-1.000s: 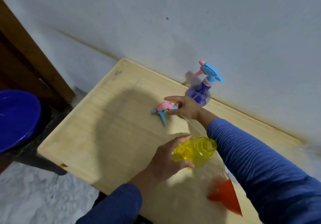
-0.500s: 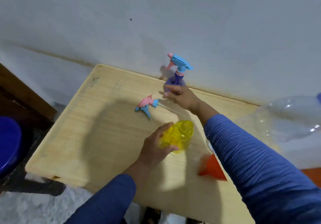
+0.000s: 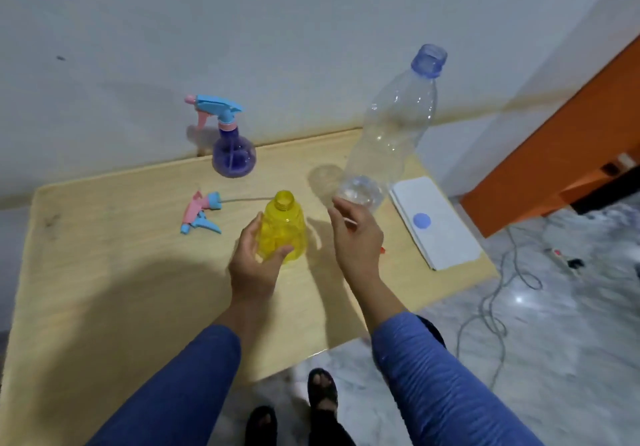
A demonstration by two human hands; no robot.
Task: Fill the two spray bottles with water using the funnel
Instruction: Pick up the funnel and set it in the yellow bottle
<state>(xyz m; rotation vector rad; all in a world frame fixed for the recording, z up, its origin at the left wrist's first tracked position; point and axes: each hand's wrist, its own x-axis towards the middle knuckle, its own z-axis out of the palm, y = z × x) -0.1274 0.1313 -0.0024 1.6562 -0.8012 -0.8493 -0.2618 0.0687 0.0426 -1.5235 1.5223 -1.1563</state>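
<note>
Two hands work: left hand (image 3: 254, 262) fingers curl around the uncapped yellow bottle (image 3: 282, 229); right hand (image 3: 356, 238) fingers, loosely spread, hold nothing beside the nearly empty clear bottle (image 3: 391, 130).

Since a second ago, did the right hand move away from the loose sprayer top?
Yes. The right hand left the loose sprayer top and went rightward along the table, toward the clear bottle.

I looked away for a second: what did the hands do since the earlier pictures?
The right hand let go of the detached spray head, now lying on the table, and swung right toward the clear water bottle, nearly touching its base. The left hand still holds the open yellow bottle; the purple spray bottle stayed by the wall.
</note>
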